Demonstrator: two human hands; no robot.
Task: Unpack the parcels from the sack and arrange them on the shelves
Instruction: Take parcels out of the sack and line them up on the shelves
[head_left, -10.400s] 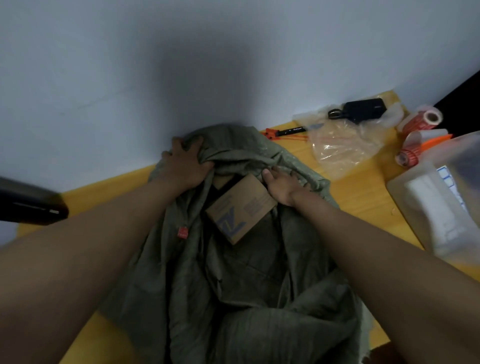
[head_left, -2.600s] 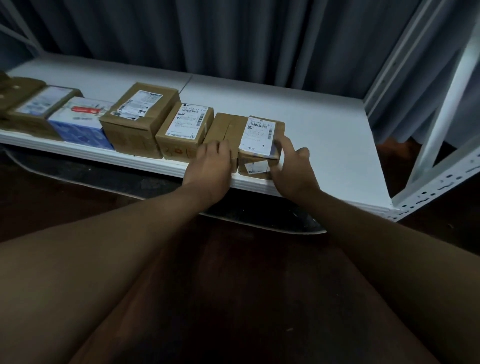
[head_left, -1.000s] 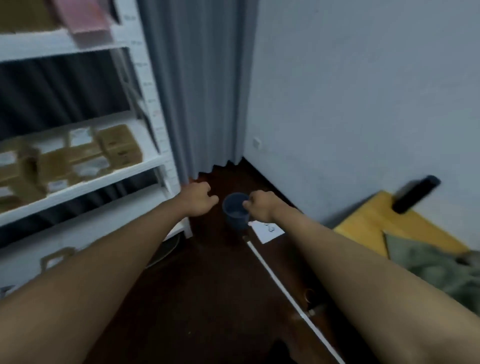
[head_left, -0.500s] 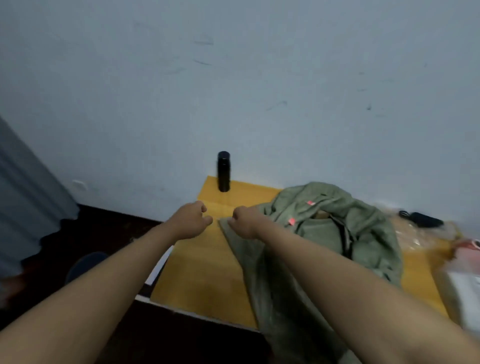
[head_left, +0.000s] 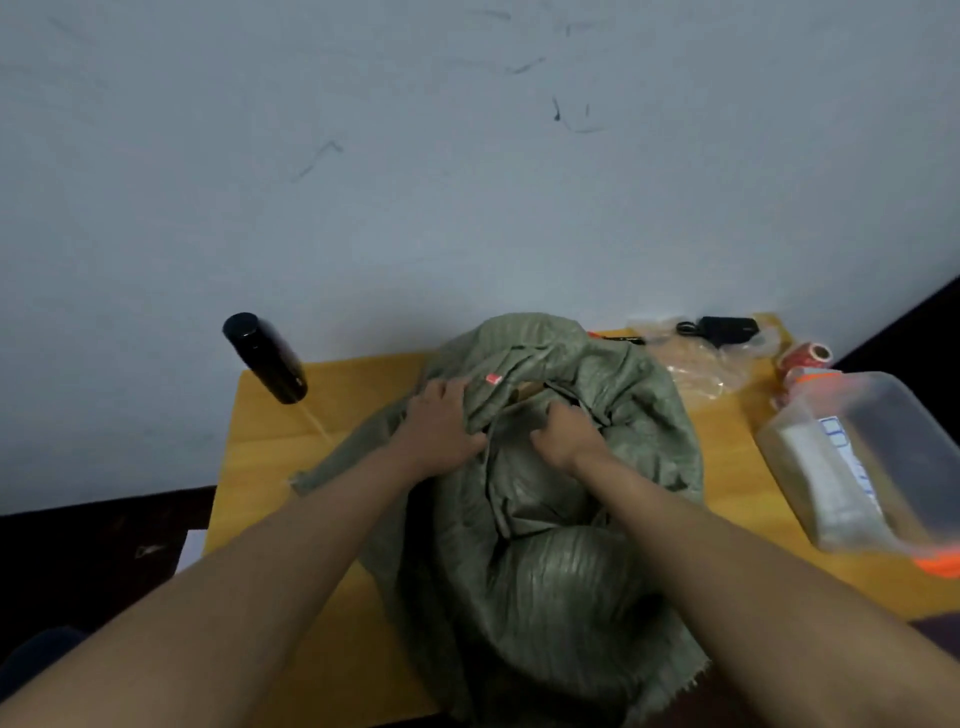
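Sack (head_left: 545, 545), grey-green woven cloth, lies crumpled at centre frame, its mouth toward the wall at upper centre. A sliver of brown parcel (head_left: 525, 391) shows inside the mouth; contents otherwise hidden. Left hand (head_left: 441, 423) grips a fold of the sack's rim, fingers curled over the cloth just left of a small red tag (head_left: 493, 379). Right hand (head_left: 563, 434) clenches the opposite edge of the opening, knuckles up. Step in hand, as I read it: spreading the mouth to get at the next parcel. Best done by pulling the two edges well apart, pinning one side down, and reaching in with the freed hand so the cloth does not drag along. Wooden surface (head_left: 270, 457) carries a black flask (head_left: 265, 358) at left, a clear plastic bag (head_left: 701, 364) and a dark device (head_left: 727, 328) at upper right, a translucent container (head_left: 857, 457) at right. Pale scuffed wall (head_left: 415, 182) behind; dark floor (head_left: 93, 545) lower left.
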